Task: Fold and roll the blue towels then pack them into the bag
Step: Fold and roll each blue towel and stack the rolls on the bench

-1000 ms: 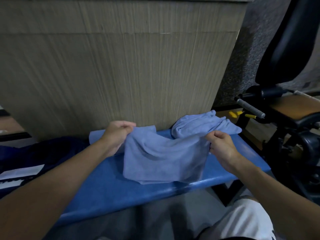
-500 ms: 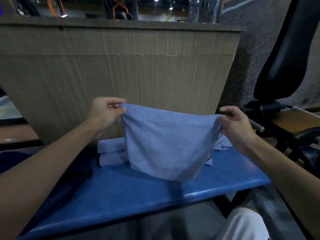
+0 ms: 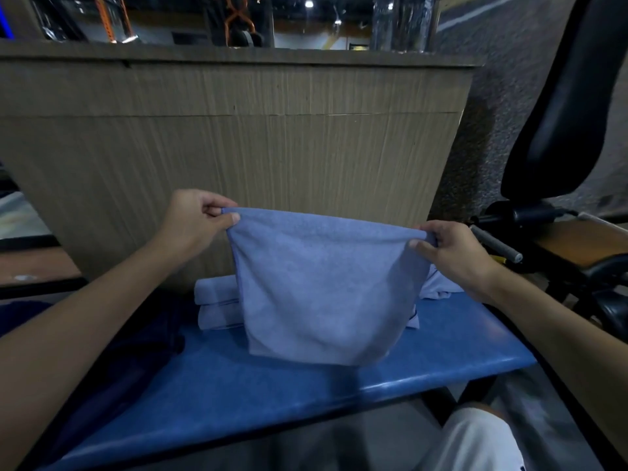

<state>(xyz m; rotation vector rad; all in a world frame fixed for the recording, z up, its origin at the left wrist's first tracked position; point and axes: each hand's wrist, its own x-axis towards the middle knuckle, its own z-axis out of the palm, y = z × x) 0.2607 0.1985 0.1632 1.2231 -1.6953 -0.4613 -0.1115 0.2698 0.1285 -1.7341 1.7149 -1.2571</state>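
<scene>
Towel is now lifted off the bench and hangs flat; a second ago it lay bunched there. My left hand pinches one top corner, my right hand the other (thumb against fingers). Probably ready to fold. Can't tell if the bottom hem touches the pad. Rolled towels sit just behind; there's open pad in front.

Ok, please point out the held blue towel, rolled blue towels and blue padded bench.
Held blue towel (image 3: 326, 283): head view, hanging middle.
Rolled blue towels (image 3: 214, 291): head view, upper roll.
Blue padded bench (image 3: 272, 396): head view, bare top.
</scene>
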